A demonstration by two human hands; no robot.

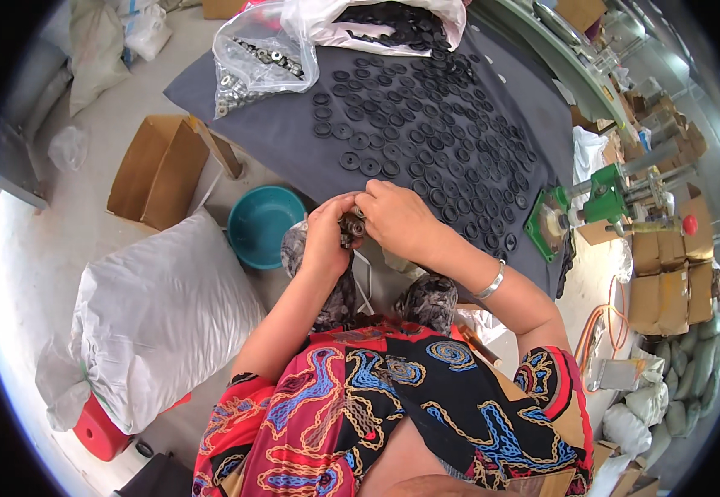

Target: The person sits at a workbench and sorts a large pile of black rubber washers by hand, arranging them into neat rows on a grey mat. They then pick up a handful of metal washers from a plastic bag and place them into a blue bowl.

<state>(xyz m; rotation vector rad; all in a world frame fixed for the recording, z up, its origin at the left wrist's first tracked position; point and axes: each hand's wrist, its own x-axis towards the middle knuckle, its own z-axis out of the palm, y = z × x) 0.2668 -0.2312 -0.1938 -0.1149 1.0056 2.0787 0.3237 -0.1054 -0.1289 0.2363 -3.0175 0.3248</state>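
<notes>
Just off the near edge of the grey-covered table, my hands meet over my lap. My left hand (328, 236) is cupped closed around several small round metal parts (352, 229) that look like bearings. My right hand (399, 217) is closed in a pinch against the left fingertips; whatever lies between its fingers is mostly hidden. Beyond the hands, many black discs (391, 168) with raised rims and centre holes lie spread over the cloth. At the far left corner, an open clear bag (248, 74) contains more of the small metal parts.
A white bag (455, 25) spills black discs at the table's far side. To the right stands a green metal hand press (604, 195). A teal basin (265, 224), an open cardboard box (157, 170) and a stuffed white sack (161, 306) are on the left.
</notes>
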